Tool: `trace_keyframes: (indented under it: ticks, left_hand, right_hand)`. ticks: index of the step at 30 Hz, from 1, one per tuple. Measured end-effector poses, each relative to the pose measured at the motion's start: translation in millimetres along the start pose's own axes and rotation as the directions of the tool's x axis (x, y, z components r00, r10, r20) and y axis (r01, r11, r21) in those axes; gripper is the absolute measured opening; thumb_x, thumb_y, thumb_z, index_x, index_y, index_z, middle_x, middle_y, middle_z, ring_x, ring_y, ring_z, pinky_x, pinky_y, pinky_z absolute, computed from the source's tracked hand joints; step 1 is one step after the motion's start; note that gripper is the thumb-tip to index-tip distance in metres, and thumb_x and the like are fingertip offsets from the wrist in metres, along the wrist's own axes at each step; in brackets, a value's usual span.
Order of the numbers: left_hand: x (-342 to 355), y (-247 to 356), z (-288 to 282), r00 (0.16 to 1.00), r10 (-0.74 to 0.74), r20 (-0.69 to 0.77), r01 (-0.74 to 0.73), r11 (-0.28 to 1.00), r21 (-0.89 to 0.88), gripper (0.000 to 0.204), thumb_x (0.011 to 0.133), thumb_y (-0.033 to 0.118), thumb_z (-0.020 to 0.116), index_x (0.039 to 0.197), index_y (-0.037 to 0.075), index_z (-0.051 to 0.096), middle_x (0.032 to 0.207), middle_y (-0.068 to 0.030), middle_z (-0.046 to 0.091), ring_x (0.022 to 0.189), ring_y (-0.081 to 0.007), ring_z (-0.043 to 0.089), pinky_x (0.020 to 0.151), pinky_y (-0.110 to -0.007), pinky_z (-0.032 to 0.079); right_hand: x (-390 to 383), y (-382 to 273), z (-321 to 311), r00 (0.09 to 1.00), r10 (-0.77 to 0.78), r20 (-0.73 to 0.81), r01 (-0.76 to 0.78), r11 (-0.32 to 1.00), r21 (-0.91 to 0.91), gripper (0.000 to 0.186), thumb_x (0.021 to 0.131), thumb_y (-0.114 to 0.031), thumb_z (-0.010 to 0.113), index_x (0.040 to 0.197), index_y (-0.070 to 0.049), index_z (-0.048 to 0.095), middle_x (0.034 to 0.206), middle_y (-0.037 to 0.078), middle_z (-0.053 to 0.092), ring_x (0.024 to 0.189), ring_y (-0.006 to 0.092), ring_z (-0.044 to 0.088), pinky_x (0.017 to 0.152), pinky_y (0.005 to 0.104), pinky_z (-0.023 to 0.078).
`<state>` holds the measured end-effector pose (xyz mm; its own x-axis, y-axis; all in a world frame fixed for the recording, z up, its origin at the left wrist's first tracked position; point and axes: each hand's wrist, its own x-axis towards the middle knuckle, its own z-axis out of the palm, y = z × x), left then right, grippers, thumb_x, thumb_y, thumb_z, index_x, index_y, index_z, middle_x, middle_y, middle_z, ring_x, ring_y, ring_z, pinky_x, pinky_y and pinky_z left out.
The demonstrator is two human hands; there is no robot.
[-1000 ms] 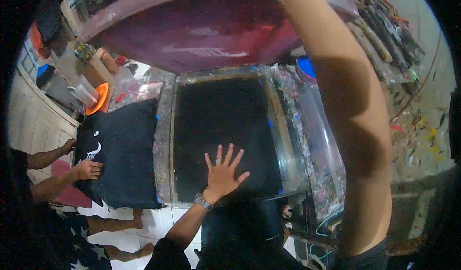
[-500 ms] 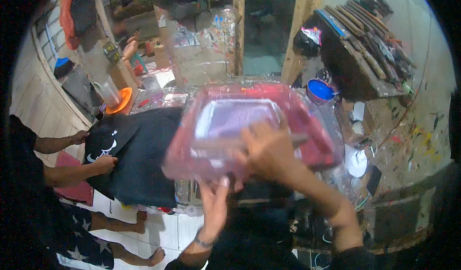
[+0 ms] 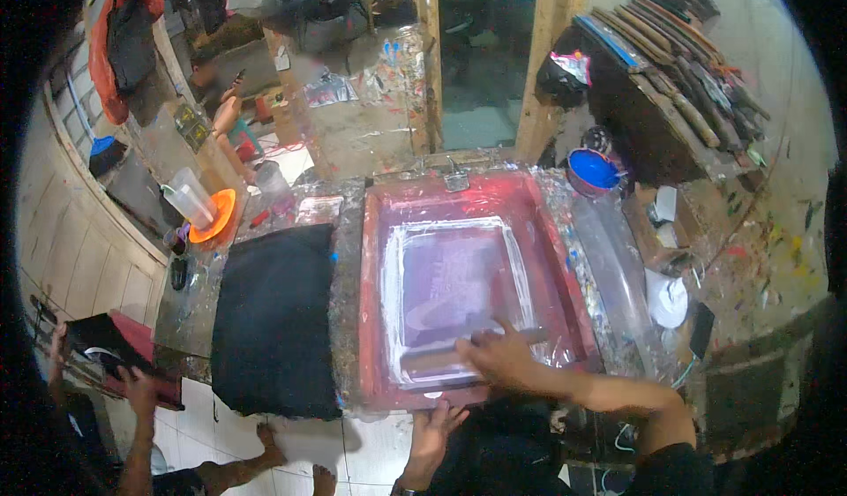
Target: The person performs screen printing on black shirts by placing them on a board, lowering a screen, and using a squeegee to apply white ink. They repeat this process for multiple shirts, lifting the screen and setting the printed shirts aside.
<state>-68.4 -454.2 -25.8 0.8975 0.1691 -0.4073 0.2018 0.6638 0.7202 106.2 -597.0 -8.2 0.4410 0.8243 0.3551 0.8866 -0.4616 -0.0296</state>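
A paint-spattered worktable (image 3: pixel 348 319) fills the middle of the view. On it lies a large red-rimmed screen frame (image 3: pixel 371 302), directly in front of the person; it should stay flat and unmoving while anything is drawn across it. Inside the frame, a purple mesh (image 3: pixel 450 293) carries a pale rectangular border. Across the mesh's near end rests a squeegee (image 3: pixel 432 355), a straight bar set slightly aslant; good work here likely calls for squaring it to the frame, keeping one steady tilt and pressing evenly along its whole length. The right forearm reaches in from the lower right, elbow bent outward, and the right hand (image 3: pixel 498 355) grasps the bar from above, fingers wrapped over it. The left hand (image 3: pixel 432 439) is at the frame's near edge, fingers pointing up, loosely spread; whether they grip the rim, I cannot tell.
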Motion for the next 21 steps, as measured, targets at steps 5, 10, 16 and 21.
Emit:
trace_keyframes:
  ticks: [5, 10, 16, 21]
  left_hand:
    - [-3, 7, -8, 0.998, -0.029, -0.059, 0.040, 0.981, 0.192, 0.041, 0.105, 0.026, 0.051, 0.133, -0.004, 0.048, 0.117, -0.0187, 0.065, 0.104, -0.0289, 0.067, 0.093, -0.042, 0.056]
    - [-5, -4, -25, 0.974, -0.129, -0.184, 0.192, 0.906, 0.378, 0.043, 0.105, 0.029, 0.049, 0.130, -0.007, 0.050, 0.110, -0.0200, 0.068, 0.099, -0.0288, 0.069, 0.091, -0.040, 0.057]
    - [6, -16, -41, 0.955, -0.255, -0.154, 0.295, 0.875, 0.384, 0.043, 0.107, 0.031, 0.045, 0.126, -0.007, 0.051, 0.105, -0.0214, 0.069, 0.098, -0.0261, 0.070, 0.083, -0.035, 0.057]
    - [11, -7, -34, 0.952, -0.283, -0.115, 0.305, 0.896, 0.324, 0.049, 0.106, 0.036, 0.046, 0.133, -0.005, 0.044, 0.110, -0.0211, 0.068, 0.100, -0.0265, 0.069, 0.090, -0.039, 0.055]
  right_hand:
    - [174, 147, 38, 0.907, 0.230, 0.353, -0.181, 0.969, -0.165, 0.033, 0.095, -0.038, 0.055, 0.115, -0.013, 0.066, 0.087, 0.012, 0.072, 0.076, 0.0305, 0.071, 0.073, 0.0463, 0.056]
    - [202, 159, 57, 0.981, 0.191, 0.028, -0.186, 0.975, -0.122, 0.035, 0.094, -0.038, 0.058, 0.114, -0.011, 0.065, 0.081, 0.015, 0.070, 0.071, 0.0305, 0.069, 0.066, 0.0437, 0.055]
    - [30, 10, 39, 0.981, 0.180, 0.070, -0.169, 0.975, -0.147, 0.034, 0.095, -0.040, 0.056, 0.112, -0.011, 0.061, 0.082, 0.014, 0.068, 0.072, 0.0316, 0.068, 0.067, 0.0478, 0.055]
    - [48, 32, 13, 0.759, 0.110, 0.642, -0.242, 0.963, 0.122, 0.028, 0.097, -0.028, 0.052, 0.115, -0.009, 0.063, 0.085, 0.019, 0.071, 0.072, 0.0369, 0.071, 0.061, 0.0493, 0.056]
